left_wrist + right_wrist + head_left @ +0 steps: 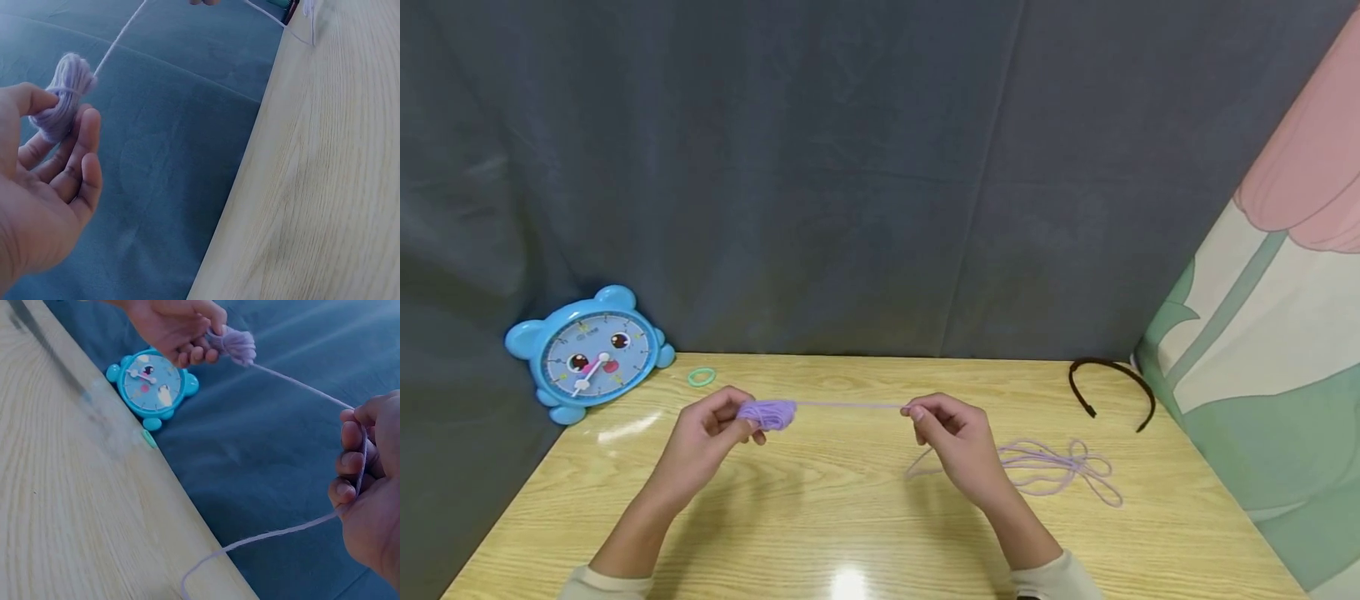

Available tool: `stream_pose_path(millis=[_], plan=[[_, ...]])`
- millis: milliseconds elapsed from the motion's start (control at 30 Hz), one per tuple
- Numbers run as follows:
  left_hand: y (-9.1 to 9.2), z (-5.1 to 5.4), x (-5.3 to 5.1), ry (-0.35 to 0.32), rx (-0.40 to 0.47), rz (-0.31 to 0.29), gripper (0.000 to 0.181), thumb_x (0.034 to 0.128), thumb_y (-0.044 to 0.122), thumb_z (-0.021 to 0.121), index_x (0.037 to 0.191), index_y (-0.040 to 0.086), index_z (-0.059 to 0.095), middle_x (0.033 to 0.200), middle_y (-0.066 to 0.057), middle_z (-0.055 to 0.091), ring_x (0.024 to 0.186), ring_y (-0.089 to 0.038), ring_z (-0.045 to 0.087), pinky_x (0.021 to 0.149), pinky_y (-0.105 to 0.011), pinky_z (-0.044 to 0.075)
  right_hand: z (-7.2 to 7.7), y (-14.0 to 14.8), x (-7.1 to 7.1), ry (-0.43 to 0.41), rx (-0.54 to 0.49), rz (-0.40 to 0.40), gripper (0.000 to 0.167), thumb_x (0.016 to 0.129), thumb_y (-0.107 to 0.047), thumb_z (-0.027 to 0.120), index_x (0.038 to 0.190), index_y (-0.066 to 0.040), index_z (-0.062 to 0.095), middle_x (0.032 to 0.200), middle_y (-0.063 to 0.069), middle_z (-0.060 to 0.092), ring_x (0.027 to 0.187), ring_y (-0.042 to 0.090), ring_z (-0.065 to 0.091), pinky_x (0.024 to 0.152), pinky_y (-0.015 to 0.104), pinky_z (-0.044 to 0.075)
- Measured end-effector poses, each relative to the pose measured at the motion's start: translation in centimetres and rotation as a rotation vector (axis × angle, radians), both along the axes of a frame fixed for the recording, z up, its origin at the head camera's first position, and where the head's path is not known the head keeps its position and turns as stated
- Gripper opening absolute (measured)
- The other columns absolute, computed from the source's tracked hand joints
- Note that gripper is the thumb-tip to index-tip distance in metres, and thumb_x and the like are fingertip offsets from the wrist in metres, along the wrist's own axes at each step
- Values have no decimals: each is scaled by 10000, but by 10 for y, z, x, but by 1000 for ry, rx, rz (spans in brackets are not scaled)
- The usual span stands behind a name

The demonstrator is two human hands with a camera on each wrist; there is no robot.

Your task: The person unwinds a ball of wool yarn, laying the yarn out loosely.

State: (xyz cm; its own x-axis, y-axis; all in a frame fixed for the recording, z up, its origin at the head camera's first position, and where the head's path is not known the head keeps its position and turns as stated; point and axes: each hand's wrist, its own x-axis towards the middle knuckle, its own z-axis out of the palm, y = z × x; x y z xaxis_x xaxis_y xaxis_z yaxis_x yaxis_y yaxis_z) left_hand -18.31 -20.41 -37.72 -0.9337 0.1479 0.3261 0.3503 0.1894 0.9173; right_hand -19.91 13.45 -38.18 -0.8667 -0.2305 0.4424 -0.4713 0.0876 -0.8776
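Observation:
A small wound bundle of lilac yarn (767,414) is pinched between the thumb and fingers of my left hand (703,442), held above the table. From it a strand (850,405) runs straight and taut to my right hand (958,446), which pinches it between thumb and forefinger. In the right wrist view the strand passes down across the curled fingers (351,464) and out below the palm toward the table. Loose loops of the same yarn (1060,468) lie on the table beside my right forearm, partly hidden by it.
A blue bear-shaped clock (598,354) leans at the back left of the wooden table (820,533). Near it lies a green ring (702,377). A dark headband (1112,362) rests at the back right. A dark curtain (850,183) hangs behind the table.

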Motion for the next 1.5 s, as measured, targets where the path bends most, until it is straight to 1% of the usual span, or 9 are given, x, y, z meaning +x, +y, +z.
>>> stream_pose_path(millis=[200, 300, 500, 633, 733, 967, 1067, 1267, 1500], plan=[[0, 0, -1, -31, 52, 92, 95, 1003, -19, 592, 1082, -73, 592, 883, 59, 742, 746, -92, 707, 678, -221, 547, 3, 8, -3, -22, -17, -38, 153, 1032, -57, 596, 1016, 55, 698, 728, -69, 581, 675, 121, 539, 654, 229, 491], [0, -1, -1, -88, 107, 72, 100, 1011, 13, 602, 1089, -46, 582, 910, 27, 759, 765, -101, 717, 682, -231, 551, 4, 12, -4, -30, -20, -56, 153, 1038, -66, 590, 1009, 36, 701, 729, -64, 580, 679, 112, 538, 663, 244, 501], [-1, -3, -2, -182, 292, -107, 63, 1051, 66, 561, 1087, 83, 610, 966, 26, 764, 843, -83, 729, 741, -219, 566, 5, 14, -5, -36, -45, -71, 170, 1043, -77, 585, 1001, 45, 695, 725, -57, 578, 683, 69, 527, 651, 248, 492], [-2, -3, -3, -194, 440, -275, 238, 1117, 128, 404, 1118, 118, 642, 1033, 15, 768, 898, -85, 738, 788, -204, 580, 6, 14, -5, -35, -50, -61, 173, 1043, -77, 588, 1003, 58, 688, 726, -55, 578, 676, 109, 526, 654, 238, 491], [-3, -2, -2, -203, 494, -329, 353, 1145, 210, 328, 1124, 108, 664, 1059, -8, 780, 915, -103, 757, 796, -204, 593, 6, 14, -4, -40, -48, -60, 168, 1045, -76, 583, 999, 45, 691, 729, -54, 579, 676, 122, 527, 662, 233, 495], [-1, 0, -1, -301, 453, -210, 168, 1101, 139, 485, 1054, 148, 646, 1006, 26, 768, 895, -96, 758, 794, -214, 599, 7, 16, -4, -43, -57, -62, 173, 1048, -76, 574, 997, 39, 693, 738, -54, 582, 687, 86, 524, 672, 224, 494], [-1, 0, -1, -346, 471, -201, 68, 1088, 126, 513, 1096, 146, 577, 1010, 21, 775, 896, -103, 765, 795, -224, 607, 7, 17, -4, -44, -71, -59, 169, 1046, -70, 575, 992, 35, 695, 736, -51, 579, 681, 103, 515, 665, 224, 486], [-2, -1, -1, -382, 513, -309, 243, 1091, 80, 474, 1331, 119, 467, 1169, -17, 712, 997, -131, 758, 852, -238, 615, 6, 16, -5, -56, -84, -54, 189, 1046, -79, 582, 1000, 75, 682, 739, -57, 590, 688, 69, 526, 666, 234, 493], [-1, -2, 0, -404, 471, -409, 452, 1078, 43, 470, 1501, -22, 325, 1273, -38, 655, 1119, -141, 718, 972, -281, 587, 5, 16, -5, -60, -84, -55, 175, 1047, -76, 578, 991, 45, 691, 740, -55, 593, 691, 62, 529, 669, 222, 495]])
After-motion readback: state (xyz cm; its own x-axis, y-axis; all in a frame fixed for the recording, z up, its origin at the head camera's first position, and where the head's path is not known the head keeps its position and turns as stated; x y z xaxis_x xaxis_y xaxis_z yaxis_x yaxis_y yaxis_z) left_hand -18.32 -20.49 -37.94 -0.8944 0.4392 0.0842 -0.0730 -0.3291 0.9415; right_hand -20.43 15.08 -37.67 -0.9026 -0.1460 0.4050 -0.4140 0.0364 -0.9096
